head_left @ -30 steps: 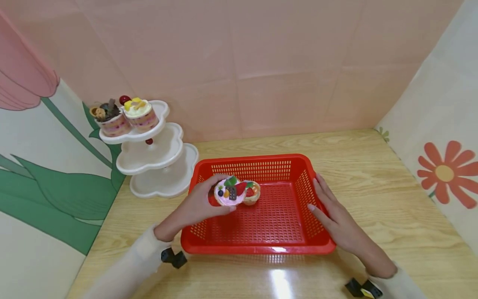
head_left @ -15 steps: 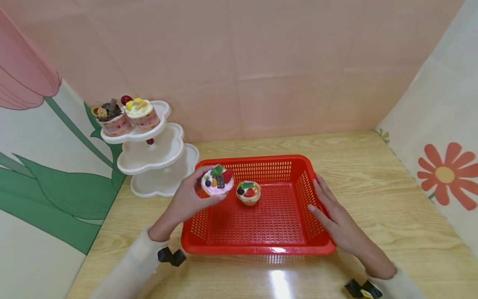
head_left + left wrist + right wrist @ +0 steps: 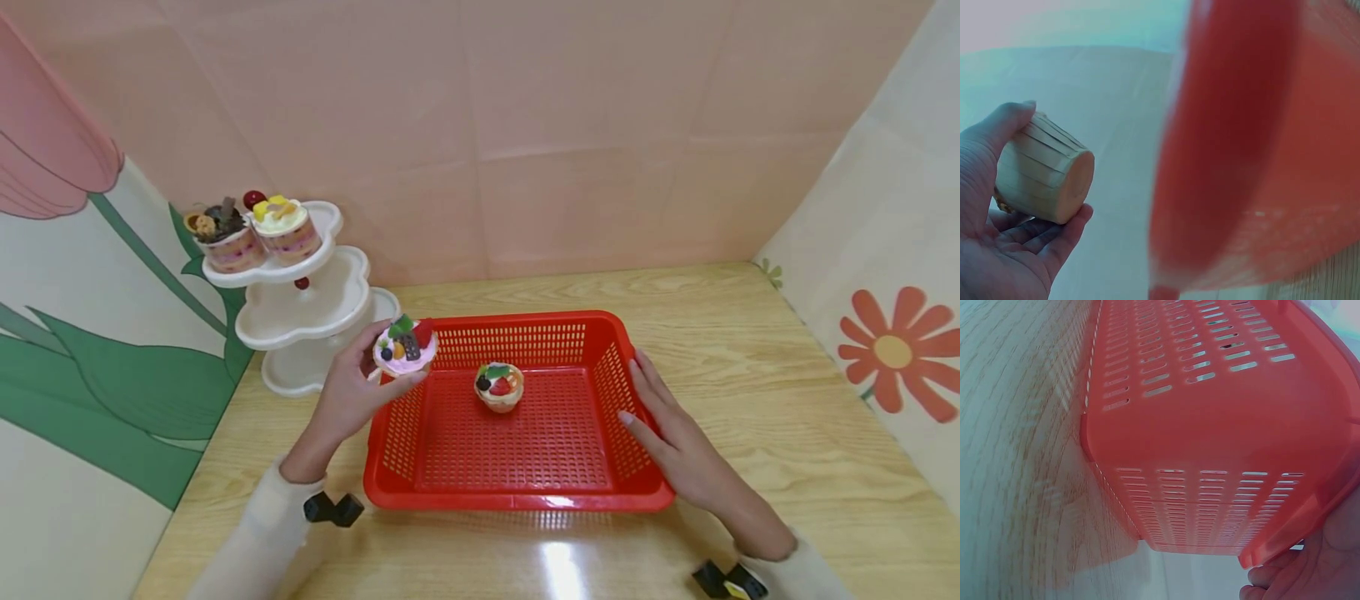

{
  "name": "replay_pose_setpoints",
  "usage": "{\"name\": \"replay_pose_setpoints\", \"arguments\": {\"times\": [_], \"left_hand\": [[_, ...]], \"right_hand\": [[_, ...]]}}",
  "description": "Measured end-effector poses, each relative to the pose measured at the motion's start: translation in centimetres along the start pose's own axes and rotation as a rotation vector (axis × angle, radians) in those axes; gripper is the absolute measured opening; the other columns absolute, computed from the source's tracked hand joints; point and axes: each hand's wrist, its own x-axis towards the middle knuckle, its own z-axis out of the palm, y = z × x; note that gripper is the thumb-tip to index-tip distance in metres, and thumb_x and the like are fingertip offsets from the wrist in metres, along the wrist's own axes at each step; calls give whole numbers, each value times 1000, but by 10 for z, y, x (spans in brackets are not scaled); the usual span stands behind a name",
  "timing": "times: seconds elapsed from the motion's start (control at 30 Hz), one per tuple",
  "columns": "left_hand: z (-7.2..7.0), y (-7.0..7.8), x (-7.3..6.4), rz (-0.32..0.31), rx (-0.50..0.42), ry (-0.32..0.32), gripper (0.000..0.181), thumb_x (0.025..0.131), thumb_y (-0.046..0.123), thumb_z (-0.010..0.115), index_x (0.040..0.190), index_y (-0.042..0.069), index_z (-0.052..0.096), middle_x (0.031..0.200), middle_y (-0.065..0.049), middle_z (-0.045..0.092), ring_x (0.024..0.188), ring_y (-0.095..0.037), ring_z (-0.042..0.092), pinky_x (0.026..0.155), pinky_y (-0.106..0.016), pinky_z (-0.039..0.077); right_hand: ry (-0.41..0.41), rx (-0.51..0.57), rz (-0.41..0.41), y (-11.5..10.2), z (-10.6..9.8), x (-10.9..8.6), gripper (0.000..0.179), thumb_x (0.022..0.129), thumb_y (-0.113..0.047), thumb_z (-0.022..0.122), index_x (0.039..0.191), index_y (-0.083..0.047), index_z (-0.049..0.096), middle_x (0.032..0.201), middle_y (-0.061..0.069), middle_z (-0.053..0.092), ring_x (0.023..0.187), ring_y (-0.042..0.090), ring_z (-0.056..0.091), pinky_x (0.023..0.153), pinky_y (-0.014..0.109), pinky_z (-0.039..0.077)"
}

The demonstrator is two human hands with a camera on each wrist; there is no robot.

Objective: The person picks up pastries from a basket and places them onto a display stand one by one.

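Note:
My left hand pinches a cupcake topped with pink cream, a strawberry, a berry and a green leaf, over the back left corner of the red plastic basket. Seen from the left wrist, the cupcake's pale fluted cup lies tipped between thumb and fingers, its base facing outward. A smaller fruit-topped cupcake sits upright inside the basket. My right hand grips the basket's right rim, thumb on the inner side and fingers along the outside. In the right wrist view its fingertips show beneath the rim.
Left of the basket stands a white three-tier stand. Its top tier carries a chocolate-topped dessert cup and a cream-topped one with yellow fruit. A pink backdrop rises behind the wood-grain table.
The left hand has moved left with the pink cupcake, from over the basket's inside to its back left corner, uncovering the smaller cupcake. The right hand and basket have stayed still.

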Motion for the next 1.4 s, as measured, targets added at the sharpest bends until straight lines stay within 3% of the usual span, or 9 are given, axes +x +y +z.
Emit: {"name": "replay_pose_setpoints", "arguments": {"times": [0.3,0.6,0.73,1.07,1.4], "left_hand": [[-18,-13,-2,-5,15,97,73,80,10,87,145,8,53,132,-8,63,109,-20,61,92,-21,51],[-44,-23,-2,-3,25,197,65,81,5,85,140,6,57,129,-9,63,109,-14,61,95,-17,49],[-57,-27,-1,-8,60,231,65,82,7,85,141,7,57,128,-4,64,107,-12,60,93,-15,49],[-83,-41,3,-14,33,293,62,81,3,84,138,5,60,119,6,65,103,-10,60,91,-15,48],[-111,-58,4,-81,86,359,65,83,5,83,142,6,57,122,9,61,110,-6,57,90,-11,48]], "right_hand": [[5,-1,-7,-1,0,0,72,106,-25,53,164,-22,10,170,-6,-2,154,39,8,100,74,35],[10,6,-17,-1,1,1,72,107,-27,53,164,-21,10,171,-6,-2,154,40,9,100,73,36],[9,-4,-6,0,1,1,71,107,-28,52,164,-22,9,170,-6,-3,154,41,9,99,71,38],[9,-3,0,0,1,0,71,107,-27,52,164,-22,9,171,-6,-3,153,42,9,98,70,39],[5,-2,1,0,1,-1,71,107,-26,52,164,-22,9,171,-6,-4,153,42,9,98,69,40]]}}
